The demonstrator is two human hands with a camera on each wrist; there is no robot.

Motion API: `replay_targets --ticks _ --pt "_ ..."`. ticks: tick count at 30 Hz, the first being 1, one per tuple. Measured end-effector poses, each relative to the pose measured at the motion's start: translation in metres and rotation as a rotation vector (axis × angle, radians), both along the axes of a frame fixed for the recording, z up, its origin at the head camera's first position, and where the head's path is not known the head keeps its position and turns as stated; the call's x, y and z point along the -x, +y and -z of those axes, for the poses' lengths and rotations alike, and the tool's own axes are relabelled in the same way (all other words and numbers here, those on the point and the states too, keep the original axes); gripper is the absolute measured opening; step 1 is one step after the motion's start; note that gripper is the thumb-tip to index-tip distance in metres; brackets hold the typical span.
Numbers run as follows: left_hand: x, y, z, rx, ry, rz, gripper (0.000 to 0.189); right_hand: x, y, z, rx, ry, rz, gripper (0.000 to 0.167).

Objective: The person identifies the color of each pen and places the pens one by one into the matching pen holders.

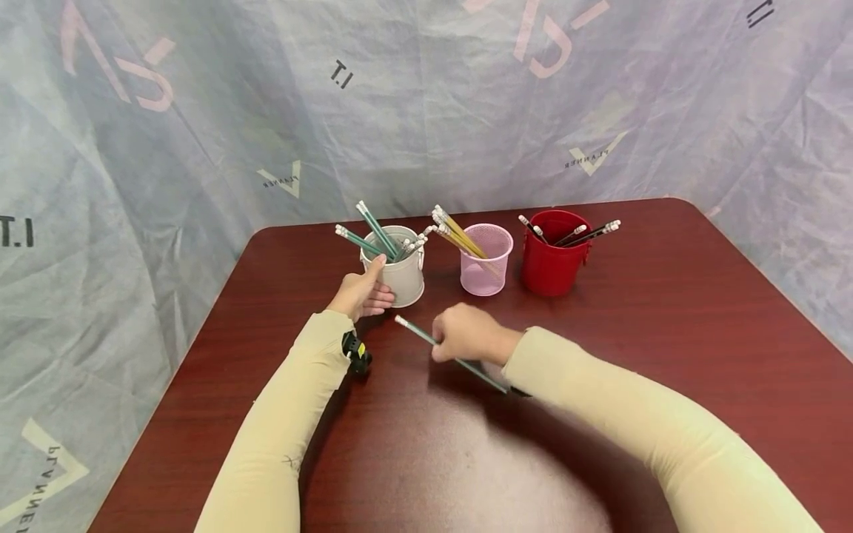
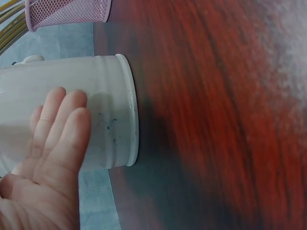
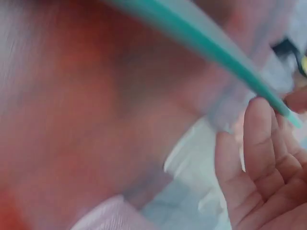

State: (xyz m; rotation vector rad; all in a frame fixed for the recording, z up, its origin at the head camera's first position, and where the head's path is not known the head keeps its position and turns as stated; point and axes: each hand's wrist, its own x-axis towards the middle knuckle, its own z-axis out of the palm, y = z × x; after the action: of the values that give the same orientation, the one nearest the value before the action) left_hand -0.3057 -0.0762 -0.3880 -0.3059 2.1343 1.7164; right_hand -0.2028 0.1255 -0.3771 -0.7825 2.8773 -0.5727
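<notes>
My right hand [image 1: 469, 334] pinches a green pencil [image 1: 481, 376] with a white eraser end above the table, slanting toward the left. In the right wrist view the green pencil [image 3: 216, 48] is blurred, with a thumb and fingers at its far end. Against the side of a white bucket [image 1: 404, 285] rests my left hand [image 1: 363, 292], its thumb up by the rim and its fingers extended. The left wrist view shows those nearly straight fingers [image 2: 72, 129] along the bucket wall. Several green pencils [image 1: 377, 228] and some white-ended ones lean inside the bucket.
Right of the bucket stands a pink mesh cup [image 1: 485, 277] holding several yellow pencils [image 1: 456, 233]. Farther right is a red bucket [image 1: 552, 270] with several black pencils [image 1: 589, 233]. A printed grey cloth [image 1: 426, 133] hangs behind the dark red table [image 1: 666, 296].
</notes>
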Motion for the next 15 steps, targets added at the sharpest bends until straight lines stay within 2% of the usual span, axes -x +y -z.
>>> replay_targets --ticks 5,10,12,15 --pt "-0.001 0.001 0.0 -0.001 -0.005 -0.007 0.075 0.002 0.032 -0.009 0.199 0.052 0.038 0.008" --pt "-0.002 0.001 0.0 0.003 -0.003 0.001 0.075 -0.012 0.07 -0.01 0.426 0.111 0.108 0.01" --pt "-0.002 0.001 -0.001 0.003 0.002 0.006 0.075 -0.019 0.082 -0.014 0.556 0.138 0.153 0.01" --pt "-0.001 0.0 -0.002 0.007 0.007 0.004 0.075 -0.024 0.089 -0.019 0.858 0.145 0.204 0.01"
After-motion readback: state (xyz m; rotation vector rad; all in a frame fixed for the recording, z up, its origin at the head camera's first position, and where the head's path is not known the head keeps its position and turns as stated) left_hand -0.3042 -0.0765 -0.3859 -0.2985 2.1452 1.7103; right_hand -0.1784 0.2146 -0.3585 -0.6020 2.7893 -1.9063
